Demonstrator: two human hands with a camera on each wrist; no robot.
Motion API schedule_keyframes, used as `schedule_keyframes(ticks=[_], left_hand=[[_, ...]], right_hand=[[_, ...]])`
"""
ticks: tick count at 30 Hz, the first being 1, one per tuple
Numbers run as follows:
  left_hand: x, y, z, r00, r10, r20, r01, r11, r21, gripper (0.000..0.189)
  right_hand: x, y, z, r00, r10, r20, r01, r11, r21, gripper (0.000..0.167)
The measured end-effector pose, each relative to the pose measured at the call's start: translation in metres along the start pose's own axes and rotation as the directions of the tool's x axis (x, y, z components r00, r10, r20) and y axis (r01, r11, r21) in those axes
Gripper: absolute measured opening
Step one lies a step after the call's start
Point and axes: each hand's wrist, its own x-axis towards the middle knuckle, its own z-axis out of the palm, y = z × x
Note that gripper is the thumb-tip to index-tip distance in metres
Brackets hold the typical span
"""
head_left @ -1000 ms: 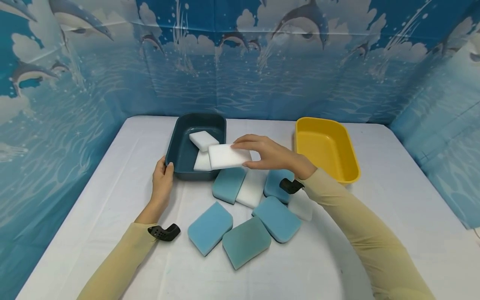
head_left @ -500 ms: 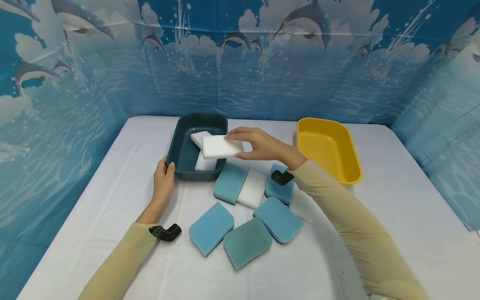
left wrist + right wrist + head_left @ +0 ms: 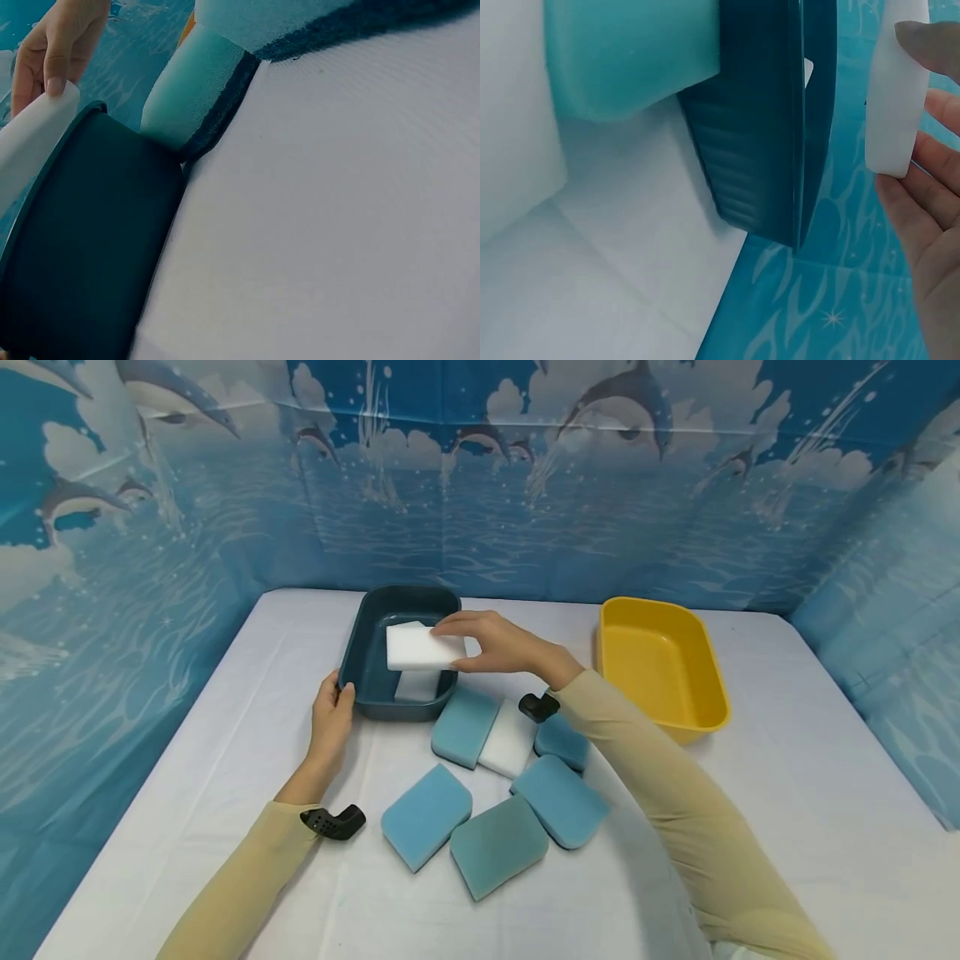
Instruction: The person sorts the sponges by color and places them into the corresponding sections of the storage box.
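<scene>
My right hand pinches a white sponge by its right end, thumb below and fingers above, over the dark teal bin. In the right wrist view the sponge appears beyond the bin's rim, thumb on one face and fingertips on the other. Below it, another white sponge lies inside the bin, partly covered by the held one. My left hand grips the bin's near left corner, thumb on the near side. The left wrist view shows the bin's outer wall close up.
Several blue sponges with dark undersides lie on the white-covered table before the bin, one right at its near wall. A white sponge lies among them. A yellow bin stands at the back right. A dolphin-print cloth hangs behind.
My right hand has carried the white sponge left, from the bin's right near edge to over its middle. The left hand still holds the bin's corner.
</scene>
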Motion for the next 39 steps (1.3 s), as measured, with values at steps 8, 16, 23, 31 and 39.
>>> schedule_keyframes(ticks=[8, 16, 23, 31, 39], left_hand=[[0.002, 0.000, 0.004, 1.000, -0.021, 0.016, 0.021, 1.000, 0.006, 0.052], [0.000, 0.003, 0.006, 1.000, -0.009, 0.014, 0.009, 1.000, -0.006, 0.051], [0.000, 0.003, 0.005, 1.000, -0.009, -0.001, 0.009, 1.000, -0.002, 0.051], [-0.001, 0.001, 0.005, 1.000, -0.023, -0.012, 0.023, 1.000, 0.000, 0.051], [-0.002, 0.000, 0.002, 0.999, -0.026, -0.022, 0.026, 1.000, 0.008, 0.051]], right_hand=[[0.013, 0.000, 0.004, 0.998, 0.048, 0.049, -0.048, 0.999, 0.005, 0.052], [0.020, -0.003, 0.006, 0.990, 0.112, 0.091, -0.113, 0.993, 0.013, 0.073], [0.012, -0.002, 0.004, 0.984, 0.142, 0.112, -0.143, 0.990, 0.002, 0.069], [0.004, -0.004, 0.004, 0.981, 0.136, 0.138, -0.139, 0.990, 0.015, 0.067], [-0.005, -0.005, 0.004, 0.984, 0.117, 0.132, -0.121, 0.993, 0.019, 0.065]])
